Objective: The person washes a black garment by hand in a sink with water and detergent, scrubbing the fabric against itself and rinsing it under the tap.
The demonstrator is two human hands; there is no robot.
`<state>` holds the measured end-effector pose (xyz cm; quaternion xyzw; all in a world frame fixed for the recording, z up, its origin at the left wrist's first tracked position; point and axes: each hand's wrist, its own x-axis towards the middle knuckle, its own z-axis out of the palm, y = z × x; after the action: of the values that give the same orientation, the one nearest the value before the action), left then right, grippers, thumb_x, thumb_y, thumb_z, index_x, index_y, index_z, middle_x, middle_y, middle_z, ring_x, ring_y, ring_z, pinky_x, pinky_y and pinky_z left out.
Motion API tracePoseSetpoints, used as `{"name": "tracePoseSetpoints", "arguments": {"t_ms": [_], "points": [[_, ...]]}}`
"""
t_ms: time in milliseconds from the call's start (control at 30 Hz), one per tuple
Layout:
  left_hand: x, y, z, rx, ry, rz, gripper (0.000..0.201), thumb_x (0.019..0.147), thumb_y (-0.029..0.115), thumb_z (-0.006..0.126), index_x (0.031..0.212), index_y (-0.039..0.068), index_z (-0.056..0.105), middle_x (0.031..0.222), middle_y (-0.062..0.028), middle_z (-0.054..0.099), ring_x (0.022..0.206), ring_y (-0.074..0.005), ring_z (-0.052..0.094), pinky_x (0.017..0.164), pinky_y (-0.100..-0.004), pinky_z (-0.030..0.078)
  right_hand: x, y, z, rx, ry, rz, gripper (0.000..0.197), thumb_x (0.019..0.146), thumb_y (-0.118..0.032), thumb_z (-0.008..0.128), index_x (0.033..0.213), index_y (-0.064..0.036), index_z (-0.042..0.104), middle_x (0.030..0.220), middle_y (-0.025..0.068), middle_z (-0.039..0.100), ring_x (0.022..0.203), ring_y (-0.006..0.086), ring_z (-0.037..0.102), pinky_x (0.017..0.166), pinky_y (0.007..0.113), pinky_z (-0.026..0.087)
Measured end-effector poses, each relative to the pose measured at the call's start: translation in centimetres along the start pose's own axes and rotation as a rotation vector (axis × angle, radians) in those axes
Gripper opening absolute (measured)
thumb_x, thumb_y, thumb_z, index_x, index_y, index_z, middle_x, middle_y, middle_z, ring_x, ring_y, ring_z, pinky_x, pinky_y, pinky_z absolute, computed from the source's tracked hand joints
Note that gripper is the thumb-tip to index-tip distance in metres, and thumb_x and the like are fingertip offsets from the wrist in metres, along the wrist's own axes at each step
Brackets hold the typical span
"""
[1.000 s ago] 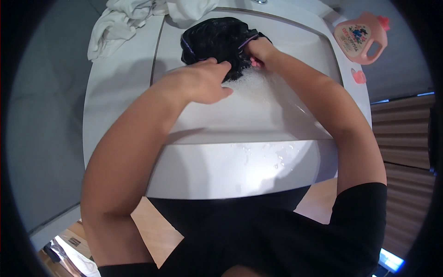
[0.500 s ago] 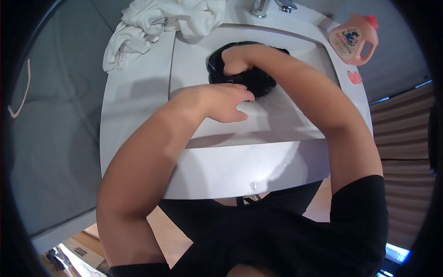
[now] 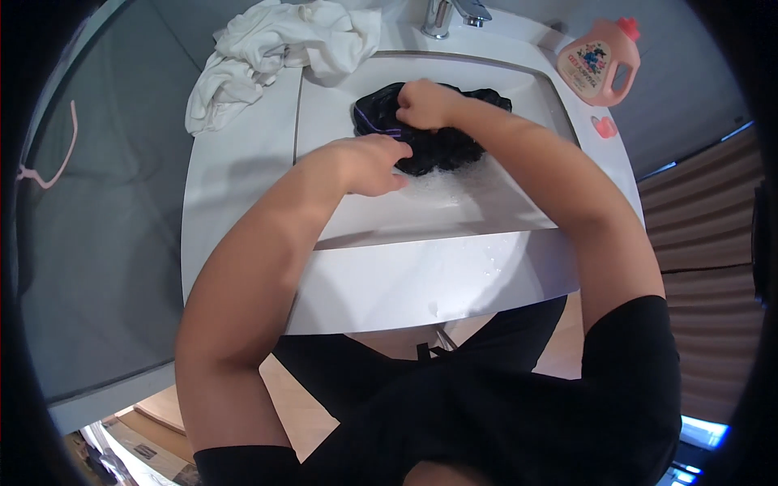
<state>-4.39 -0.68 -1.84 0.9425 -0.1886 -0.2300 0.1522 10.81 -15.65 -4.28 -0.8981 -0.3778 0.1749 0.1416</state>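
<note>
A wet black cloth item [image 3: 442,154] with a thin purple line along its left part lies bunched in the white sink [image 3: 348,231]. Bubbly water shows along its near side. My right hand [image 3: 425,104] is closed, knuckles up, on the top of the black cloth; its fingertips are hidden. At the cloth's near left edge is my left hand [image 3: 374,164], with thumb and fingers apart and nothing seen between them. Whether its fingertips touch the cloth is hard to make out.
White crumpled cloth [image 3: 279,49] lies on the counter at the far left. A chrome faucet [image 3: 438,20] stands behind the sink. At the far right are a pink detergent bottle [image 3: 596,65] and a small pink cap [image 3: 603,127]. Water drops dot the counter's front edge.
The black cloth has shifted and bunched differently, showing more of its purple line. My left hand has drawn slightly left. My right hand stays closed over the cloth. The view has shifted slightly.
</note>
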Motion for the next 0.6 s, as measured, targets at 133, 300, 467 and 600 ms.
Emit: {"name": "tracePoseSetpoints", "arguments": {"t_ms": [133, 300, 467, 600], "points": [[-0.2, 1.9, -1.1, -0.012, 0.001, -0.057, 0.052, 0.098, 0.036, 0.064, 0.142, 0.009, 0.056, 0.142, -0.0165, 0.059, 0.133, -0.0333, 0.054, 0.111, -0.0418, 0.045, -2.8, -0.6, -4.4, 0.669, -0.051, 0.074, 0.038, 0.089, -0.019, 0.059, 0.055, -0.0075, 0.048, 0.046, 0.0011, 0.042, 0.037, 0.0136, 0.039, 0.036, 0.033, 0.028], [-0.4, 2.4, -1.8, -0.013, -0.023, -0.132, 0.04, 0.096, 0.038, 0.066, 0.122, 0.007, 0.065, 0.123, -0.0154, 0.066, 0.115, -0.0319, 0.064, 0.096, -0.0423, 0.051, -3.5, 0.5, 0.1, 0.67, -0.296, 0.552, 0.02, 0.083, -0.022, 0.059, 0.072, -0.015, 0.045, 0.059, -0.0043, 0.036, 0.043, 0.0102, 0.03, 0.04, 0.028, 0.022], [-0.2, 2.3, -2.0, 0.018, -0.008, -0.167, 0.032, 0.095, 0.037, 0.066, 0.103, 0.005, 0.07, 0.094, -0.0166, 0.071, 0.096, -0.0335, 0.069, 0.083, -0.0441, 0.054, -2.2, 0.6, -1.9, 0.935, -0.328, 0.61, 0.021, 0.083, -0.023, 0.056, 0.071, -0.0179, 0.041, 0.056, -0.005, 0.035, 0.037, 0.0076, 0.03, 0.036, 0.023, 0.02], [-0.2, 2.2, -1.7, 0.078, 0.095, -0.212, 0.03, 0.095, 0.034, 0.064, 0.099, 0.005, 0.072, 0.097, -0.0174, 0.073, 0.096, -0.0364, 0.07, 0.084, -0.0468, 0.055, -2.5, 0.1, 1.9, 0.759, -0.348, 0.61, 0.02, 0.081, -0.022, 0.057, 0.07, -0.017, 0.042, 0.057, -0.0044, 0.035, 0.04, 0.0103, 0.03, 0.039, 0.03, 0.02]]}}
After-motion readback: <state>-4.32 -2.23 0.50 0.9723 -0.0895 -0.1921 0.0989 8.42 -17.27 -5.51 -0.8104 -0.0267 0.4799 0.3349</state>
